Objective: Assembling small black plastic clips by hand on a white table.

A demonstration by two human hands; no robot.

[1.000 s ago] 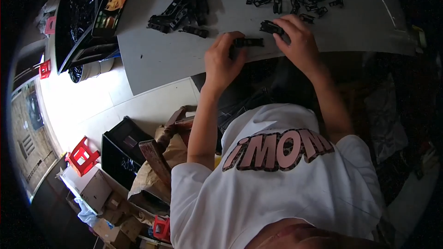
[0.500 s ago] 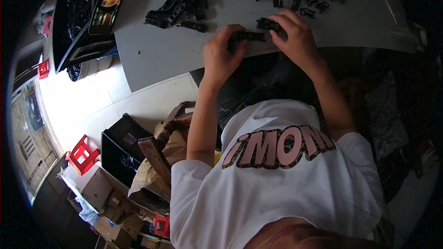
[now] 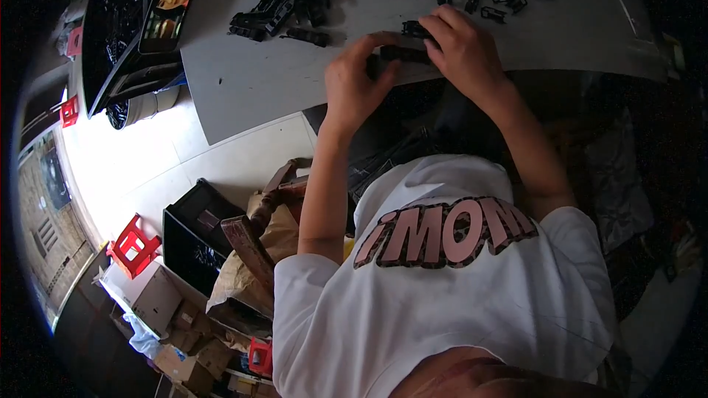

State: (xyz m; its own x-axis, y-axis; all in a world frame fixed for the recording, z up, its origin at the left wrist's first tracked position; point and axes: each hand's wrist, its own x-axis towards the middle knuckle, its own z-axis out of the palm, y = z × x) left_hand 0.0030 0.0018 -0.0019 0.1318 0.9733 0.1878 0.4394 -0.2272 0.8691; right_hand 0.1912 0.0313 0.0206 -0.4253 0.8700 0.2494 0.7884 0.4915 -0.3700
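Observation:
Over the near edge of the grey table, my left hand point(image 3: 355, 77) is closed round a long black plastic part point(image 3: 404, 54), which points to the right. My right hand point(image 3: 463, 48) is closed too, its fingertips on a smaller black plastic piece point(image 3: 414, 29) just above the long part. The fingers hide much of both pieces. Beyond my left hand lie a loose black part point(image 3: 306, 36) and a heap of long black parts point(image 3: 276, 9). Small black frame-shaped pieces point(image 3: 493, 14) are scattered past my right hand.
A phone point(image 3: 171, 11) showing a picture leans against a black tray point(image 3: 118, 37) of black parts at the table's left. Below on the left are a bucket point(image 3: 151, 105), a black crate point(image 3: 195, 228), a wooden chair point(image 3: 247, 243), a red stool point(image 3: 134, 245) and cardboard boxes point(image 3: 184, 368).
My right hand has moved slightly left and up, bringing its fingers closer to the long part. My left hand stays nearly in place with its part.

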